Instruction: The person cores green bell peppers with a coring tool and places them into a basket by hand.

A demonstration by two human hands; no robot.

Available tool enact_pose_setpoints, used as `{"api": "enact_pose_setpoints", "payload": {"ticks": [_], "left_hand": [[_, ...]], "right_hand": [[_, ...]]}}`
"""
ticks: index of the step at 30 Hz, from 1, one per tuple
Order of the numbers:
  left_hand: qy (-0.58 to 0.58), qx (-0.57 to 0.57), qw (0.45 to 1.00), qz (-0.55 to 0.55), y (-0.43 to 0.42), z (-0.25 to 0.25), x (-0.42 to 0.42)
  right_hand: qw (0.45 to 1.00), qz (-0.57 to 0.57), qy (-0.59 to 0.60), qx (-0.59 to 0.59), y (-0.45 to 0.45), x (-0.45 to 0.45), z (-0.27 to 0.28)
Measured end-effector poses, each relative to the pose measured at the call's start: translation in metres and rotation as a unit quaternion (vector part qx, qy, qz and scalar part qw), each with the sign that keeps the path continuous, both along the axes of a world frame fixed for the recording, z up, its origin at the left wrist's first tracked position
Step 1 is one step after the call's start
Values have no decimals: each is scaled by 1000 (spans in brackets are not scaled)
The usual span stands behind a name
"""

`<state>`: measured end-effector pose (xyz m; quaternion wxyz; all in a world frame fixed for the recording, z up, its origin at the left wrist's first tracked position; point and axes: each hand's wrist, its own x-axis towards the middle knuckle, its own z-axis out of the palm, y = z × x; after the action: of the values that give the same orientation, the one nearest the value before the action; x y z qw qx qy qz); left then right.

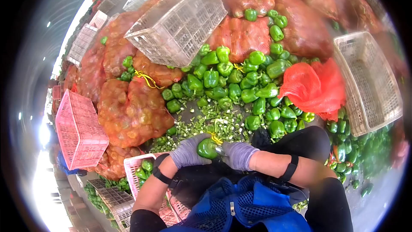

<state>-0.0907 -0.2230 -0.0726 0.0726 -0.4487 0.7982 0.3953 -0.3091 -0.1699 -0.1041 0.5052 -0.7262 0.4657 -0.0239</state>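
Note:
My left hand (190, 151), in a grey-purple glove, is closed around one side of a green bell pepper (207, 148) in front of my lap. My right hand (238, 155), gloved the same way, is closed at the pepper's other side, with a small metal tip (220, 151) showing between its fingers and touching the pepper. A bit of yellow string (215, 138) shows just above the pepper. Beyond my hands, cut green stem pieces (214, 122) litter the ground. A large pile of green peppers (235, 76) lies behind them.
Red mesh sacks (137, 107) stand at the left and back. An upturned crate (176, 30) rests behind the pile. A pink crate (81, 133) is at the left, another (131, 176) beside my left arm. At the right are a red net (315, 86) and a white crate (373, 81).

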Motion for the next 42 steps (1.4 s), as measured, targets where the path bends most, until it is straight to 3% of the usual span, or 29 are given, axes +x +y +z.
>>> {"api": "enact_pose_setpoints", "payload": {"ticks": [7,11,13,16,17,19,20,21,22,23,24,26,29,31,32,33,34,35,36,37,38,40,42], "left_hand": [[-138,-211,966,-65,-2,19,-22],[-141,-313,939,-3,13,-7,-23],[-142,-365,919,39,24,-26,-26],[-241,-242,924,175,34,-28,-51],[-202,-129,932,273,29,-35,-55],[-95,-6,954,285,26,-118,-22],[-40,53,955,289,28,-146,-11],[13,4,956,294,34,-144,-16],[4,-63,957,284,38,-125,-22],[-7,-129,954,270,42,-104,-26],[-18,-195,947,254,44,-82,-30],[-19,-276,941,196,46,-57,-27],[-26,-421,900,110,54,-26,7],[-83,-474,862,162,63,6,47],[-63,-464,852,234,72,12,79],[-124,-484,812,301,85,18,106],[-66,-400,795,451,105,-6,159],[-73,-364,785,496,113,26,150],[-121,-367,770,508,133,9,193],[105,-226,757,604,160,-27,263],[-70,-318,731,599,181,-49,308],[-161,-418,719,531,162,-13,269],[19,-340,789,511,118,5,228]], "right_hand": [[995,-58,-80,24,-10,2,-4],[988,-95,-116,47,-17,0,-15],[967,-134,-144,164,-21,0,-15],[928,-184,-199,256,-26,1,-16],[916,-199,-218,271,-27,2,-16],[897,-199,-265,293,-24,8,-18],[918,-177,-227,274,-27,5,-8],[962,-184,-187,73,-29,7,-28],[964,-185,-142,-131,-32,6,-29],[985,-138,-28,-98,-35,-9,-30],[982,-169,29,-79,-37,-10,-34],[986,-42,117,-112,-39,-17,-24],[978,9,178,-109,-43,-22,-51],[983,-23,126,-128,-42,-26,-18],[981,-49,99,-157,-42,-25,-15],[980,-65,63,-179,-39,-20,-4],[974,-90,34,-203,-36,-24,7],[966,-123,11,-228,-36,-31,14],[946,-165,-62,-271,-38,-39,16],[917,-208,-131,-315,-43,-48,18],[878,-250,-197,-358,-49,-58,20],[817,-431,-366,-115,-60,-86,33],[711,-535,-452,-65,-75,-113,36]]}}
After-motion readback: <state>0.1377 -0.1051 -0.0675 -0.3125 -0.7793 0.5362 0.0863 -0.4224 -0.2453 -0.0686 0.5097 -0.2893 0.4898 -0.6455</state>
